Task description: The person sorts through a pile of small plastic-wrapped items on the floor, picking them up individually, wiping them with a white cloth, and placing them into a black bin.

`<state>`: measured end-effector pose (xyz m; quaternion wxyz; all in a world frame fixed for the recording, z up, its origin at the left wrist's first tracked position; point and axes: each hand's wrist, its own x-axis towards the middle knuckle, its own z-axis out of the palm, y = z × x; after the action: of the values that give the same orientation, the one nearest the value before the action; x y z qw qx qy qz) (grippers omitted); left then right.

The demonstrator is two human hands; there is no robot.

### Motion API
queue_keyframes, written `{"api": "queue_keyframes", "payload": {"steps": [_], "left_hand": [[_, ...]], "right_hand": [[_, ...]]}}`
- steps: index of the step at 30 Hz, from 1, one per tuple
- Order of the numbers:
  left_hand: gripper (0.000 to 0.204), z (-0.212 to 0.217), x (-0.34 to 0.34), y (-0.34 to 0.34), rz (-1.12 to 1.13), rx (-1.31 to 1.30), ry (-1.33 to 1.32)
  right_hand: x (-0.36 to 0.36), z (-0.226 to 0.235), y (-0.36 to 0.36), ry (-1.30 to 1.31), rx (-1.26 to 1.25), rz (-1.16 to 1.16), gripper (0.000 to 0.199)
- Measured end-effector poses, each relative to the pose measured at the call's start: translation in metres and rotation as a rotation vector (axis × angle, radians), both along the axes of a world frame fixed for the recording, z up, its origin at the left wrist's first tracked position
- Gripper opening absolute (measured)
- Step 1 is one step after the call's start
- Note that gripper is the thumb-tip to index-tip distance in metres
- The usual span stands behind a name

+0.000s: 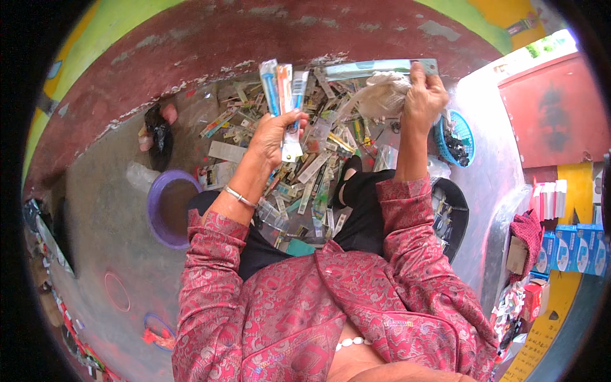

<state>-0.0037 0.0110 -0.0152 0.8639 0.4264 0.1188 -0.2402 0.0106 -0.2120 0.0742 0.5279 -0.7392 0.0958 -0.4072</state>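
Note:
My left hand (279, 135) is closed around a fan of slim packets (276, 86) that stand up from the fingers. Blue, orange and white show through their wrappers, but what lies inside is too small to tell. Further right, my right hand (421, 99) pinches a long, flat, pale greenish strip (375, 67) at its right end. A crumpled whitish bag or cloth (384, 95) hangs beside that hand, and whether the fingers also grip it I cannot tell. Below both hands, a heap of loose slim packets (312, 169) is spread over the floor.
Left of my knees stands a purple basin (154, 219). To the right are a blue basket (471, 143) with dark things in it and a dark tub (463, 219) holding more packets. Blue boxes (576, 249) are stacked at the far right. A dark red wall (191, 44) rises behind the heap.

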Motion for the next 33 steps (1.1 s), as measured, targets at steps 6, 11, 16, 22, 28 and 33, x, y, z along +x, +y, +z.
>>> {"api": "queue_keyframes", "payload": {"steps": [6, 11, 16, 22, 28, 33], "left_hand": [[0.024, 0.001, -0.001, -0.005, 0.036, -0.214, 0.074], [0.025, -0.006, 0.012, 0.002, 0.002, -0.112, -0.100], [0.025, -0.023, 0.020, 0.015, -0.065, -0.139, -0.076], [0.031, 0.016, 0.003, 0.000, -0.076, -0.339, -0.040], [0.027, -0.020, 0.010, 0.005, -0.121, -0.091, -0.118], [0.030, -0.010, 0.014, 0.010, 0.027, -0.216, 0.066]], "right_hand": [[-0.029, -0.027, 0.062, -0.437, -1.136, 0.186, 0.013], [-0.042, -0.045, 0.077, -0.409, -1.199, 0.571, 0.022], [-0.042, -0.038, 0.076, -0.322, -1.241, 0.666, 0.018], [-0.042, -0.032, 0.068, -0.251, -1.185, 0.674, 0.012], [-0.056, -0.029, 0.072, -0.139, -1.108, 0.843, 0.009], [-0.069, -0.007, 0.044, 0.255, -0.626, 1.012, 0.028]]}}
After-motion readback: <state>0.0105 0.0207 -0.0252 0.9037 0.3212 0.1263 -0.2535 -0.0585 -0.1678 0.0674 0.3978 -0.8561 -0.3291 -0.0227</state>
